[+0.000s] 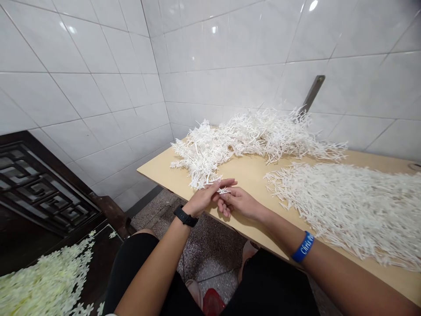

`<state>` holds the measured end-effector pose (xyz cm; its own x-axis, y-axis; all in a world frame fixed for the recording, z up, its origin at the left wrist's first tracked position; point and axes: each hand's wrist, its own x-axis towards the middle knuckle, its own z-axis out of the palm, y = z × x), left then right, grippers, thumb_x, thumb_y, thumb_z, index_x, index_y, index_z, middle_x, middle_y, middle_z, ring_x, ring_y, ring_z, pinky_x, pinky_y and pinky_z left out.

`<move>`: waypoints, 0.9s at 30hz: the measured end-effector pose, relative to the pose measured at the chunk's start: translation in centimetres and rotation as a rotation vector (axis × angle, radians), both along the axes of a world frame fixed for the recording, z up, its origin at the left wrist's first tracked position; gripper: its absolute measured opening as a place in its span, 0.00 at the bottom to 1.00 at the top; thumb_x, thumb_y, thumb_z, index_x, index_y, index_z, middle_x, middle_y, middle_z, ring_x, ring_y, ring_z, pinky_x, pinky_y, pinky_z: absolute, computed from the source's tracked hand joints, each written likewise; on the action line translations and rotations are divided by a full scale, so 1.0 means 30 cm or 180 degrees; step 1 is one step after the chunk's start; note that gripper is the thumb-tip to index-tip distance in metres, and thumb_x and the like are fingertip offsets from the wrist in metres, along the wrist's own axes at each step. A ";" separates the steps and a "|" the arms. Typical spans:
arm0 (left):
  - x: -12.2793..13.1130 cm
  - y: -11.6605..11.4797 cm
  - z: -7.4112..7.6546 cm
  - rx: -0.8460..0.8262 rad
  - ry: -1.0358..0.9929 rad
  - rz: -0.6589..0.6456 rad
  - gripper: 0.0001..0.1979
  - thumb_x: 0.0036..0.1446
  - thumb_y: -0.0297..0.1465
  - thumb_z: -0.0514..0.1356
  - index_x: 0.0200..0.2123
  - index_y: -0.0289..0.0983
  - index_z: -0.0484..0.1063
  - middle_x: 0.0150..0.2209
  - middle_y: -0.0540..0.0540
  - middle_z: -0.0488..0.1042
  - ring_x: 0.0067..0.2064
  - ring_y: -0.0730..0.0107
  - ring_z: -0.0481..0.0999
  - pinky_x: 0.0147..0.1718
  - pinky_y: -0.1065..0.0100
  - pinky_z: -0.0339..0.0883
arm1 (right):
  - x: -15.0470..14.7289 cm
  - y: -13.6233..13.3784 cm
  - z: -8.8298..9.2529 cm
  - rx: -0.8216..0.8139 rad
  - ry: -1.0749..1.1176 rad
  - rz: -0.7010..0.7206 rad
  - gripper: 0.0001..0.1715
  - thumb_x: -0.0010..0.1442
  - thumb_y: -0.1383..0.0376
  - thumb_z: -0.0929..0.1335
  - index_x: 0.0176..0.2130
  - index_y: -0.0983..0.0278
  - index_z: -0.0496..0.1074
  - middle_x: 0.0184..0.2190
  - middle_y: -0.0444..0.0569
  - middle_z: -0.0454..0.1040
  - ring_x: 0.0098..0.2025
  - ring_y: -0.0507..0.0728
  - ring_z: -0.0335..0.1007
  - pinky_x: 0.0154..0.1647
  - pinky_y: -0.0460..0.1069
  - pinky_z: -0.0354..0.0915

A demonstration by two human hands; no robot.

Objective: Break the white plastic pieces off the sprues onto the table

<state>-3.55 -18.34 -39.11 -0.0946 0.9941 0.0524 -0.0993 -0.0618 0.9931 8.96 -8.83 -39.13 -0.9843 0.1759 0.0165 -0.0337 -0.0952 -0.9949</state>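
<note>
My left hand (208,196), with a black watch on the wrist, is over the table's front edge, thumb closed toward its extended fingers at a small white branched sprig. My right hand (239,203), with a blue band on the forearm, meets it from the right and pinches the white sprig (224,191) between thumb and finger. The hands are close together, and their fingers partly hide the sprig. Just beyond them lies a tangled heap of white branched plastic-looking sprigs (210,151), its near end almost touching my left hand.
A wide pile of thin white pieces (358,202) covers the right of the wooden table (245,171). A metal strip (312,94) leans on the tiled wall behind. Pale yellow-green flower pieces (49,276) lie on a dark carved wooden seat (101,250) at lower left.
</note>
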 end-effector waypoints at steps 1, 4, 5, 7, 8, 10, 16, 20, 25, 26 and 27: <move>-0.002 -0.001 -0.001 -0.0042 0.0035 -0.0044 0.27 0.63 0.48 0.47 0.58 0.41 0.68 0.43 0.39 0.79 0.26 0.71 0.76 0.31 0.67 0.70 | 0.000 0.000 0.000 0.0062 0.0003 -0.0003 0.26 0.57 0.46 0.68 0.28 0.67 0.69 0.20 0.46 0.71 0.18 0.49 0.67 0.18 0.44 0.64; -0.001 -0.004 0.003 -0.0108 0.0088 -0.0076 0.27 0.62 0.50 0.49 0.57 0.43 0.69 0.52 0.39 0.74 0.28 0.70 0.77 0.30 0.67 0.70 | 0.000 0.002 -0.001 0.0313 -0.0008 -0.0065 0.22 0.55 0.50 0.71 0.33 0.67 0.69 0.23 0.46 0.72 0.22 0.51 0.69 0.21 0.46 0.66; 0.001 -0.004 0.006 -0.0104 0.0073 -0.0045 0.26 0.61 0.50 0.50 0.57 0.44 0.69 0.54 0.40 0.73 0.29 0.69 0.78 0.31 0.66 0.70 | -0.001 0.003 -0.002 0.0383 -0.0038 -0.0136 0.22 0.54 0.51 0.71 0.36 0.67 0.70 0.24 0.46 0.72 0.22 0.51 0.69 0.22 0.46 0.67; 0.006 -0.006 0.013 -0.0065 0.0046 0.0028 0.26 0.61 0.50 0.51 0.55 0.44 0.71 0.54 0.41 0.73 0.35 0.65 0.79 0.35 0.65 0.71 | -0.002 0.003 -0.005 0.0624 -0.0078 -0.0309 0.22 0.55 0.52 0.71 0.41 0.67 0.70 0.23 0.44 0.70 0.22 0.51 0.67 0.22 0.47 0.66; 0.008 -0.006 0.016 -0.0029 0.0054 0.0056 0.26 0.60 0.50 0.52 0.55 0.44 0.72 0.53 0.41 0.74 0.39 0.62 0.79 0.39 0.64 0.71 | -0.002 0.003 -0.008 0.0824 -0.0036 -0.0411 0.22 0.57 0.53 0.70 0.43 0.67 0.71 0.23 0.44 0.70 0.22 0.52 0.67 0.23 0.47 0.65; 0.010 -0.006 0.019 0.0071 0.0102 0.0111 0.24 0.60 0.49 0.53 0.52 0.43 0.74 0.52 0.42 0.75 0.48 0.59 0.76 0.45 0.64 0.69 | -0.002 0.002 -0.013 0.1342 0.0183 -0.0601 0.19 0.60 0.54 0.66 0.43 0.66 0.72 0.25 0.45 0.71 0.27 0.54 0.68 0.28 0.49 0.66; 0.004 0.003 -0.009 -0.0067 -0.0142 0.0214 0.25 0.59 0.49 0.55 0.41 0.33 0.79 0.22 0.45 0.75 0.28 0.69 0.75 0.30 0.70 0.68 | -0.005 0.000 -0.017 0.2185 0.0449 -0.0711 0.27 0.67 0.55 0.58 0.22 0.64 0.67 0.24 0.47 0.69 0.27 0.53 0.66 0.33 0.48 0.62; -0.001 0.021 -0.024 -0.0009 -0.0446 0.0664 0.26 0.56 0.50 0.58 0.20 0.33 0.73 0.14 0.48 0.69 0.19 0.72 0.70 0.25 0.69 0.67 | -0.005 -0.017 -0.002 0.2242 0.0474 -0.0586 0.27 0.67 0.56 0.58 0.20 0.64 0.64 0.24 0.46 0.69 0.28 0.53 0.66 0.35 0.47 0.61; -0.025 0.029 -0.012 0.0166 -0.1147 0.1221 0.23 0.52 0.50 0.61 0.23 0.34 0.69 0.19 0.50 0.72 0.22 0.75 0.74 0.34 0.69 0.71 | 0.016 -0.045 0.006 0.2120 0.0381 -0.0014 0.21 0.66 0.61 0.59 0.23 0.64 0.65 0.18 0.41 0.63 0.22 0.50 0.60 0.29 0.45 0.58; -0.027 0.028 -0.010 0.0171 -0.1142 0.1212 0.23 0.52 0.50 0.62 0.24 0.34 0.70 0.22 0.48 0.75 0.25 0.73 0.76 0.36 0.68 0.71 | 0.019 -0.040 0.004 0.2075 0.0342 -0.0040 0.20 0.66 0.62 0.58 0.25 0.65 0.67 0.18 0.42 0.64 0.22 0.50 0.60 0.29 0.45 0.59; -0.027 0.027 -0.009 0.0173 -0.1092 0.1207 0.22 0.52 0.49 0.62 0.26 0.33 0.71 0.25 0.46 0.77 0.29 0.71 0.78 0.37 0.68 0.71 | 0.020 -0.030 0.001 0.2049 0.0310 -0.0129 0.19 0.66 0.63 0.58 0.27 0.65 0.68 0.20 0.42 0.65 0.23 0.50 0.61 0.29 0.45 0.59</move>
